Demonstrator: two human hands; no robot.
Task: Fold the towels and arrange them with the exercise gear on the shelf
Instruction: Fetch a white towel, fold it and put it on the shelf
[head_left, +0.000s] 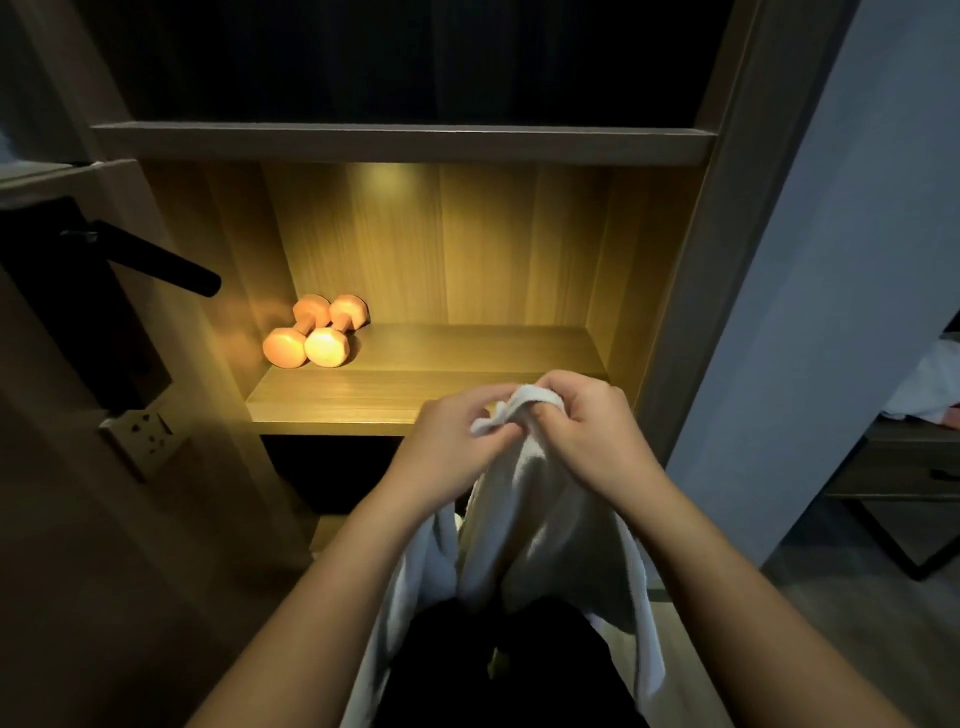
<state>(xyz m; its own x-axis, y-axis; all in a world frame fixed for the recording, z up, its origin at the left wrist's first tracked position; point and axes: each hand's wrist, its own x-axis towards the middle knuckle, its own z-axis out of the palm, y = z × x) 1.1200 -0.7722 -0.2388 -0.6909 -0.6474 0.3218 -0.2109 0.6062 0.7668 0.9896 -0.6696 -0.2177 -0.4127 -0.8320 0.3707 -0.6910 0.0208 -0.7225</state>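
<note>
A white towel hangs down in front of me, bunched at its top. My left hand pinches the top edge from the left, and my right hand grips the same bunched edge from the right. Both hands touch just in front of the lit wooden shelf. Two orange dumbbells lie side by side at the shelf's left back corner. The towel's lower part drapes over my dark clothing and is partly hidden.
A dark upper shelf board runs above the lit compartment. A black door handle juts out on the left, with a wall socket below it. A grey wall panel stands right, and a low dark table beyond.
</note>
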